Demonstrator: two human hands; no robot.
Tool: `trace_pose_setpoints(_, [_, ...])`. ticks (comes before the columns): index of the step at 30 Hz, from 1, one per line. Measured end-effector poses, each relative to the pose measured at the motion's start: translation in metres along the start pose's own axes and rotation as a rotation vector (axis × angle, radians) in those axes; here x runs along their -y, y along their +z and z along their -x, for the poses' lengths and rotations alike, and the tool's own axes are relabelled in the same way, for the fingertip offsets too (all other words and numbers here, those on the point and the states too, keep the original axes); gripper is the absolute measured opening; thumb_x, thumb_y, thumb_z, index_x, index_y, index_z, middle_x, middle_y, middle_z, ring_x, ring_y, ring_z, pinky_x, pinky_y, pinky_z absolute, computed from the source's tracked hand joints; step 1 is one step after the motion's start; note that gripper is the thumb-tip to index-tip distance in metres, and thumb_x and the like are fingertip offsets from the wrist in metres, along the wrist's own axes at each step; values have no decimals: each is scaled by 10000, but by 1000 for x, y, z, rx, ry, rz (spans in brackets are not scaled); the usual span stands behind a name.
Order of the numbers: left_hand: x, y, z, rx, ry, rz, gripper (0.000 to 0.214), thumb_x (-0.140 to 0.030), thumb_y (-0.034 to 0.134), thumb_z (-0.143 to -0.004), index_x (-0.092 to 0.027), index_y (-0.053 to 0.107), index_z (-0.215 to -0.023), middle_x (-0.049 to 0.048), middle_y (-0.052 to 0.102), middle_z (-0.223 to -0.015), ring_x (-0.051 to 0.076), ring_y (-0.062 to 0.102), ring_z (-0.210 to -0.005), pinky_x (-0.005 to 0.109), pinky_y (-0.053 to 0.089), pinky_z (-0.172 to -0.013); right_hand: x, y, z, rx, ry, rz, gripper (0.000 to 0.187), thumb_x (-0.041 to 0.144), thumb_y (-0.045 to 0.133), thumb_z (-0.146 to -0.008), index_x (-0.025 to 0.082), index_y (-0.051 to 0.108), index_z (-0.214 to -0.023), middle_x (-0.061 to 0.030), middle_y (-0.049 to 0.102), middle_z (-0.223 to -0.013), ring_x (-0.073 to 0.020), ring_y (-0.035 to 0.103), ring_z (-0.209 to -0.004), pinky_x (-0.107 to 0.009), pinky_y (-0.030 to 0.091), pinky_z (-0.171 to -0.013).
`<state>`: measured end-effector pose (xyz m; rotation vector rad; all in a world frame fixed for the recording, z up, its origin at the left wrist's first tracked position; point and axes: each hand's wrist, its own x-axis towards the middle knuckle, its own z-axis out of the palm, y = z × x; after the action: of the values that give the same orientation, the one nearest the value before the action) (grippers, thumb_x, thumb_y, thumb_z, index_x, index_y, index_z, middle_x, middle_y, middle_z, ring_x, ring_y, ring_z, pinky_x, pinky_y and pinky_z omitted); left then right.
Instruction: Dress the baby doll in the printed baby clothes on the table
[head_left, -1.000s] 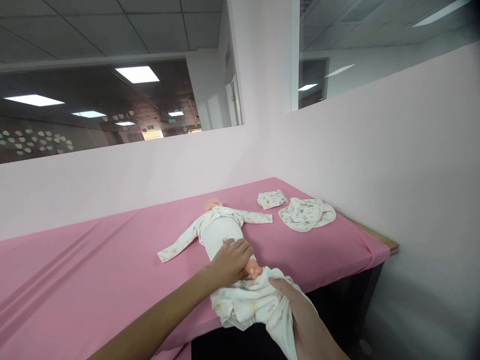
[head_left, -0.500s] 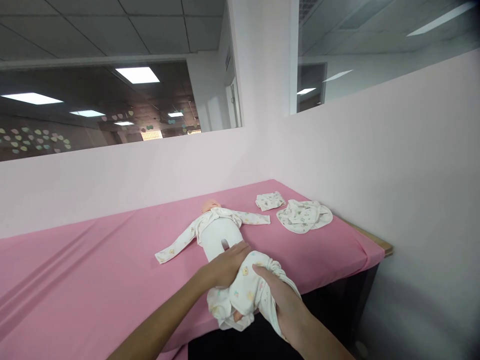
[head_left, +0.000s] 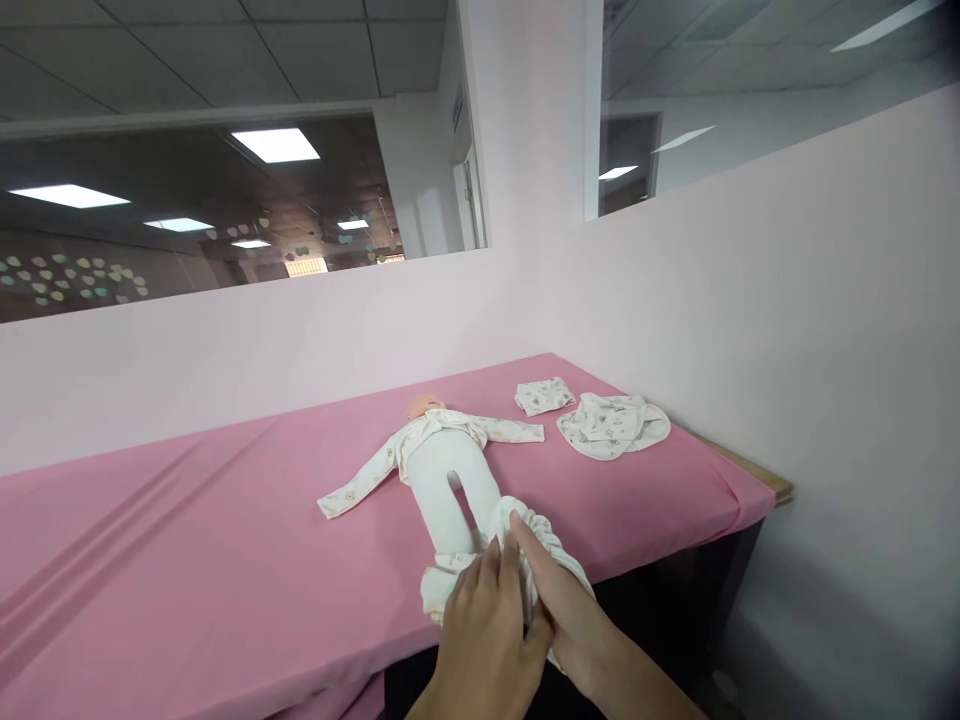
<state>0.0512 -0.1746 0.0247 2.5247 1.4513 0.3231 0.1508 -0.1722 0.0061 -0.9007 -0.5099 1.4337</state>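
Observation:
A baby doll (head_left: 448,470) lies on its back on the pink-covered table (head_left: 187,560), head toward the wall, in a printed top with sleeves spread out. Bunched printed trousers (head_left: 540,545) sit around its lower legs at the near table edge. My left hand (head_left: 484,625) grips the bunched fabric on the left side, fingers closed on it. On the right side, my right hand (head_left: 559,600) pinches the gathered waistband. Both hands touch each other over the doll's feet, which are hidden.
A small folded printed cloth (head_left: 544,396) and a rumpled printed garment (head_left: 613,426) lie at the table's far right corner. Pale pink partition walls (head_left: 787,300) stand behind and to the right. The table's wooden edge (head_left: 750,468) shows at right.
My left hand has left the doll's thighs and come down to the bunched trousers. Both white legs now show, and the trousers are gathered low around the feet.

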Motion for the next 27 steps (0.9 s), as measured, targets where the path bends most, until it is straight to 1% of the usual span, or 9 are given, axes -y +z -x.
trace_pose_setpoints(3, [0, 7, -9, -43, 17, -175, 413, -160, 400, -903, -113, 535, -1290, 169, 613, -1216, 319, 589, -1102, 447, 479, -894, -3, 1, -3, 5, 85, -148, 643, 481, 746, -729, 286, 499, -1290, -23, 685, -1122, -214, 676, -969, -270, 559, -733])
trace_pose_setpoints(6, [-4, 3, -14, -2, 28, -308, 383, -31, 364, -853, -94, 615, -1135, 158, 664, -1020, 300, 652, -929, 406, 516, -757, -8, 2, -6, 15, 58, -211, 703, 430, 769, -720, 303, 448, -1333, -17, 657, -1180, -205, 671, -970, -259, 555, -716])
trace_pose_setpoints(12, [-3, -6, -16, 56, 128, -363, 371, 22, 363, -794, -100, 623, -1029, 143, 665, -958, 289, 652, -846, 363, 475, -669, -14, -2, -13, 34, 40, -272, 662, 392, 781, -719, 299, 474, -1298, -11, 641, -1194, -185, 667, -938, -244, 549, -679])
trace_pose_setpoints(15, [7, -7, -20, -29, 158, -225, 277, -57, 368, -854, -133, 611, -961, 108, 672, -899, 252, 635, -792, 327, 425, -640, -14, -3, -15, 12, 47, -308, 646, 353, 805, -696, 297, 491, -1257, -2, 654, -1154, -171, 671, -888, -234, 543, -651])
trace_pose_setpoints(17, [15, -8, -24, -109, 149, -26, 224, -103, 367, -872, -163, 582, -891, 66, 668, -850, 207, 609, -742, 296, 393, -621, -13, -1, -15, 32, 49, -332, 591, 338, 810, -690, 271, 525, -1202, -5, 670, -1096, -169, 671, -855, -229, 536, -623])
trace_pose_setpoints(19, [21, -10, -28, -144, 123, 191, 177, -96, 381, -833, -186, 523, -776, 16, 642, -770, 159, 565, -670, 263, 360, -592, -11, 2, -13, 80, 50, -348, 488, 343, 803, -694, 224, 573, -1109, -17, 686, -1014, -172, 670, -818, -229, 527, -594])
trace_pose_setpoints(21, [24, -13, -33, -130, 70, 361, 161, -92, 385, -791, -193, 462, -692, -16, 589, -671, 126, 511, -589, 243, 329, -553, -9, 6, -12, 102, 60, -346, 383, 362, 793, -700, 191, 608, -989, -19, 691, -918, -169, 666, -766, -227, 515, -567])
trace_pose_setpoints(23, [27, -15, -38, -86, 48, 484, 161, -107, 373, -779, -194, 469, -685, -29, 554, -629, 115, 487, -552, 236, 319, -534, -9, 8, -12, 91, 82, -310, 322, 385, 785, -699, 179, 619, -882, -8, 676, -786, -162, 656, -681, -232, 501, -532])
trace_pose_setpoints(27, [32, -17, -52, 19, 79, 641, 131, -127, 408, -734, -182, 515, -682, -27, 554, -679, 116, 493, -633, 229, 336, -573, -10, 7, -18, 46, 98, -245, 321, 425, 784, -682, 178, 611, -793, 40, 573, -551, -132, 579, -488, -246, 477, -476])
